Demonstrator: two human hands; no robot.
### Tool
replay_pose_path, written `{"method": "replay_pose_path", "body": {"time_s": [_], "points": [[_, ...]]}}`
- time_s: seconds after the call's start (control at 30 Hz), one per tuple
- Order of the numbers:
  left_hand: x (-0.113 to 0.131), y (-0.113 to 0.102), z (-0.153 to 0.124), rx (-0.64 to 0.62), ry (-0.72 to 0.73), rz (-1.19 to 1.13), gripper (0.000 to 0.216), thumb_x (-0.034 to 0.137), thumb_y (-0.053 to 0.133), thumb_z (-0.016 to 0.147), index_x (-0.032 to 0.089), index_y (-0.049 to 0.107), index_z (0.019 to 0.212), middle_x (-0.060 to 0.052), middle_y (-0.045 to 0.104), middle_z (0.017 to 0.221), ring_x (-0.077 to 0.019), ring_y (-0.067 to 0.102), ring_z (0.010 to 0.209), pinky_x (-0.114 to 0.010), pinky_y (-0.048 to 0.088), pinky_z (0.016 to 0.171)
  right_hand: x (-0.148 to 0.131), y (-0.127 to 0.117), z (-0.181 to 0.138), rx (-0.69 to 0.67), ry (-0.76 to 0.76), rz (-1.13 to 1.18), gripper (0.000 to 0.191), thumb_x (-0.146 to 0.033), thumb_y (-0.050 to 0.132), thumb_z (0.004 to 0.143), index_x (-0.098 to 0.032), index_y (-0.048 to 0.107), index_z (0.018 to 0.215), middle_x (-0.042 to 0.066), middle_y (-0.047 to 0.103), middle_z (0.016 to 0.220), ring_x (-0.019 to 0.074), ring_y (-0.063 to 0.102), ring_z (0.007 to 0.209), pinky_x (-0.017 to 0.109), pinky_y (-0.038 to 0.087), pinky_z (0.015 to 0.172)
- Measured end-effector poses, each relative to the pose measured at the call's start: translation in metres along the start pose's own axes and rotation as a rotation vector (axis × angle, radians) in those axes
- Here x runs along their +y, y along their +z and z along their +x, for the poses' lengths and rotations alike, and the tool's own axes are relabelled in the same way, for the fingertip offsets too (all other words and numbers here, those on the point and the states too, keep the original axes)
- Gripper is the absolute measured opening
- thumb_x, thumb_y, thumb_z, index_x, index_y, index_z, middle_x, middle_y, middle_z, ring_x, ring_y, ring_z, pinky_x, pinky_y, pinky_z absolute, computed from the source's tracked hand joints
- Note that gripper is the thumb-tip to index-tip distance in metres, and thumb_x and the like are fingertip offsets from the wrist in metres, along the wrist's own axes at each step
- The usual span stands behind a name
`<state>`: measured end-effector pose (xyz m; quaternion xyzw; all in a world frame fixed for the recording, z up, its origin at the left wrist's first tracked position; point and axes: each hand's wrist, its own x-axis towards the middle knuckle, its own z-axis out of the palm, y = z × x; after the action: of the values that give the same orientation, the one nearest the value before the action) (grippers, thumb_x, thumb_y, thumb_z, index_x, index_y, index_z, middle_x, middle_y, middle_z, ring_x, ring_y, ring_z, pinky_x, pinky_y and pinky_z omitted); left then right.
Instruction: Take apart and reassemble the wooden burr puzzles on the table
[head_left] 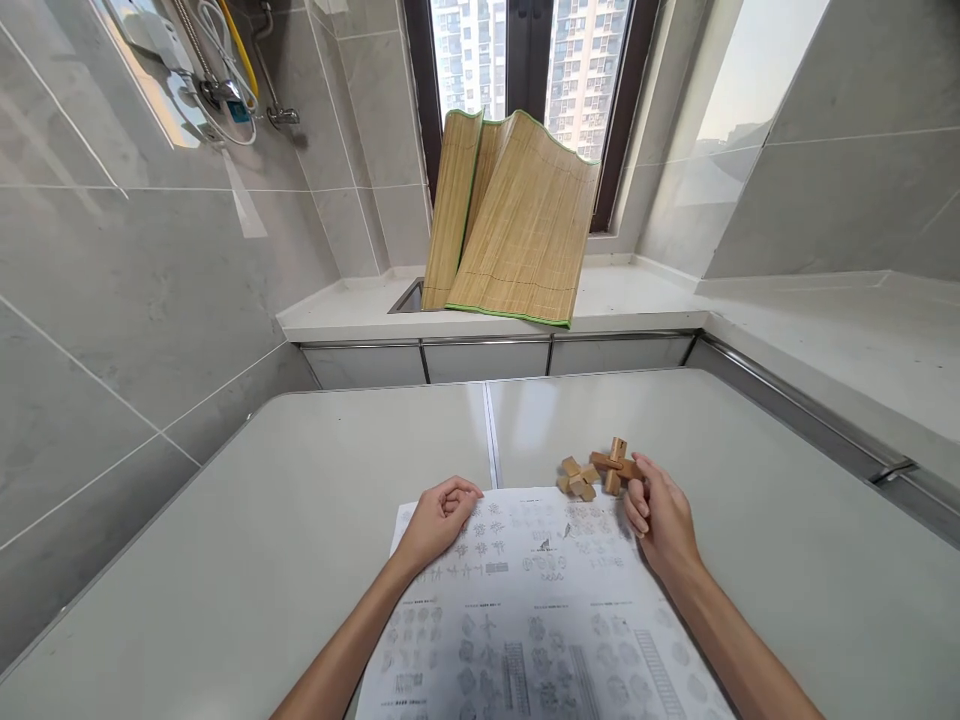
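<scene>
My left hand [444, 512] rests on the upper left edge of a large printed sheet [510, 590], its fingers loosely curled in with nothing visible in them. At the sheet's upper right, my right hand [660, 512] has its fingers bent, and the fingertips meet the right end of a cross-shaped wooden burr puzzle [616, 464]. How firmly they pinch it is partly hidden. Just left of that puzzle sits a second, paler wooden burr puzzle [577, 479], by the top edge of the sheet. Rows of small diagrams cover the paper.
The white table [300, 540] has a seam down its middle. Behind it, a white counter [637, 290] carries a folded bamboo mat [525, 220] beside a sink [407, 297], below a window. Grey tiled walls stand at both sides, with hoses [225, 60] at upper left.
</scene>
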<state>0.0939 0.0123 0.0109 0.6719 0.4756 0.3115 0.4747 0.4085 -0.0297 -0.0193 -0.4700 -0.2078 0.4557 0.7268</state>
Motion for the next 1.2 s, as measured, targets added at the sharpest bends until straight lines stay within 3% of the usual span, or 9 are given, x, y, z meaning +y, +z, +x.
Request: {"method": "replay_pose_path", "body": {"time_s": [0.2,0.4,0.57,0.83,0.97,1.07,1.13,1.2], "points": [[-0.005,0.001,-0.001,-0.013,0.016,0.004,0.032,0.047,0.057,0.095,0.018,0.068,0.094,0.006,0.046,0.061,-0.0113,0.037,0.056,-0.024,0.03,0.057,0.007,-0.007,0.009,-0.06,0.085,0.004,0.047,-0.048,0.087,0.076,-0.019,0.066,0.106,-0.012,0.046,0.05,0.0059,0.039,0.038,0.014,0.032,0.03],[-0.001,0.002,-0.002,-0.008,0.004,0.011,0.032,0.048,0.057,0.095,0.018,0.068,0.093,0.006,0.046,0.062,-0.0113,0.038,0.056,-0.024,0.03,0.057,0.009,-0.009,0.008,-0.053,0.017,0.032,0.045,-0.051,0.087,0.078,-0.02,0.069,0.106,-0.01,0.049,0.057,0.0045,0.042,0.044,0.012,0.035,0.034],[-0.002,0.003,-0.002,-0.003,0.004,0.017,0.031,0.046,0.055,0.096,0.018,0.068,0.094,0.006,0.047,0.061,-0.0113,0.039,0.056,-0.024,0.03,0.058,0.005,-0.011,0.009,-0.073,-0.014,0.168,0.039,-0.041,0.089,0.079,-0.024,0.068,0.107,-0.012,0.049,0.06,0.0013,0.039,0.042,0.008,0.036,0.035],[-0.002,0.003,-0.003,0.001,0.016,0.019,0.033,0.049,0.057,0.095,0.018,0.068,0.094,0.006,0.049,0.061,-0.0114,0.041,0.055,-0.024,0.032,0.056,-0.012,-0.009,-0.001,-0.299,0.075,0.577,0.021,-0.022,0.081,0.091,-0.026,0.065,0.105,-0.015,0.047,0.055,0.0002,0.04,0.036,0.004,0.04,0.036],[0.003,0.005,-0.006,0.014,0.048,0.035,0.034,0.051,0.055,0.097,0.019,0.067,0.095,0.006,0.047,0.061,-0.0114,0.04,0.055,-0.025,0.033,0.056,-0.011,-0.009,-0.011,-0.41,0.189,0.621,0.012,-0.024,0.075,0.097,-0.027,0.066,0.105,-0.016,0.043,0.047,0.0017,0.025,0.029,0.005,0.035,0.03],[0.009,0.013,-0.012,0.042,0.082,0.024,0.031,0.049,0.058,0.098,0.021,0.064,0.107,0.002,0.056,0.073,-0.0136,0.051,0.066,-0.026,0.04,0.061,-0.004,-0.006,-0.019,-0.546,0.269,0.547,0.011,-0.03,0.076,0.096,-0.028,0.067,0.103,-0.018,0.034,0.04,0.0019,0.006,0.028,0.006,0.022,0.025],[0.012,0.022,-0.018,0.046,0.111,-0.014,0.037,0.047,0.064,0.096,0.023,0.058,0.123,-0.003,0.065,0.097,-0.0167,0.059,0.082,-0.028,0.047,0.072,0.003,0.0,-0.027,-0.645,0.314,0.457,0.012,-0.035,0.076,0.095,-0.028,0.068,0.102,-0.018,0.031,0.037,0.0016,0.0,0.029,0.008,0.017,0.025],[0.013,0.033,-0.025,0.008,0.143,-0.042,0.059,0.046,0.074,0.09,0.027,0.048,0.139,-0.009,0.062,0.127,-0.0204,0.061,0.099,-0.034,0.051,0.087,0.009,0.008,-0.035,-0.721,0.347,0.355,0.015,-0.039,0.076,0.095,-0.027,0.068,0.099,-0.017,0.034,0.037,0.0015,0.002,0.029,0.009,0.018,0.027]]}}
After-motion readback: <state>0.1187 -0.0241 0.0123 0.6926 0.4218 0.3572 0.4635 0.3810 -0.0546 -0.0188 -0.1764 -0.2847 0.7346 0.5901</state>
